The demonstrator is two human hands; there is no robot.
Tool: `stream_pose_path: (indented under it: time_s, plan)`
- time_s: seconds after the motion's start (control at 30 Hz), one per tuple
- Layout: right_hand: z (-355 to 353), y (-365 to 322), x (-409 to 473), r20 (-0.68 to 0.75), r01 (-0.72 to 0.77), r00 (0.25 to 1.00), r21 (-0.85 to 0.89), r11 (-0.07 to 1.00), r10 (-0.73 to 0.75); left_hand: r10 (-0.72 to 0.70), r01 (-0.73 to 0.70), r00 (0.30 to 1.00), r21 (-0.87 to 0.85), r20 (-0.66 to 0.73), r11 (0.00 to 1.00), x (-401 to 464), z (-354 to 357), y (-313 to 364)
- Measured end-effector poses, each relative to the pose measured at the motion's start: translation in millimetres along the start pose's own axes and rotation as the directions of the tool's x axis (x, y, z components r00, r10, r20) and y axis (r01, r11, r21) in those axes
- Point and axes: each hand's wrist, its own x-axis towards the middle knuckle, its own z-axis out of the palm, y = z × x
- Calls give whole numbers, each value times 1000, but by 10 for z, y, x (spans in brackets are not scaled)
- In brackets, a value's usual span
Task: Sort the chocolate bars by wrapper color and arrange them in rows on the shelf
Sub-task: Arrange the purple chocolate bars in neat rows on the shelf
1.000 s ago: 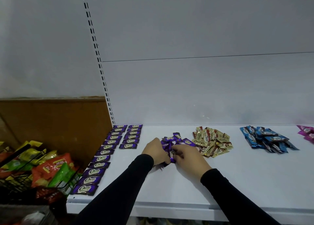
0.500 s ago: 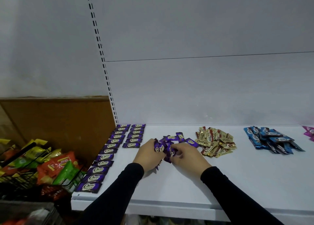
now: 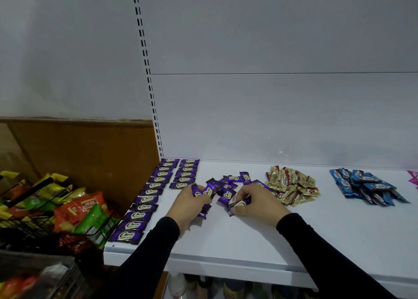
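On the white shelf two rows of purple chocolate bars run front to back at the left: a long row and a short row. A loose heap of purple bars lies in the middle. My left hand grips a bunch of purple bars. My right hand pinches one purple bar just in front of the heap. A gold pile, a blue pile and a pink wrapper lie to the right.
A black wire basket of orange, green and yellow snack packs stands left of the shelf, below a brown wooden panel. The slotted shelf upright rises at the back left. Bottles show beneath the shelf's front edge.
My hands have drawn apart: the left one now holds its bunch of purple bars off to the left, and the right one has pulled a single purple bar toward me.
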Motion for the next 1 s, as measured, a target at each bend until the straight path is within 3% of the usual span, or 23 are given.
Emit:
stream_pose_path:
  time_s: [0.17, 0.3, 0.37, 0.47, 0.67, 0.8, 0.87, 0.93, 1.0]
  plan:
    - [-106, -51, -84, 104, -73, 994, 326, 942, 41, -3, 2, 1000, -131, -6, 991, -65, 6, -19]
    - [-67, -116, -114, 218, -230, 970, 653, 721, 112, -2, -6, 999, -199, -40, 980, -77, -47, -43]
    - [-52, -182, -132, 289, -282, 953, 740, 611, 90, -4, -13, 997, -224, -75, 974, -74, -99, -55]
    - [20, -281, -126, 323, -280, 946, 766, 579, 31, 13, -43, 993, -252, -118, 967, -77, -200, -44]
    - [323, -558, 52, 147, -169, 985, 669, 723, 94, 91, -146, 975, -280, -201, 949, -188, -515, 20]
    - [619, -745, 171, 71, -114, 993, 650, 751, 90, 138, -222, 944, -269, -300, 937, -273, -797, 34]
    - [783, -791, 245, 10, -45, 999, 501, 865, 46, 139, -236, 931, -264, -338, 935, -306, -953, 24]
    - [907, -838, 309, -56, 30, 998, 227, 973, -18, 116, -233, 927, -308, -356, 922, -334, -1097, 7]
    - [981, -891, 327, -92, 77, 993, 24, 997, -75, 87, -226, 931, -372, -354, 900, -359, -1218, -9]
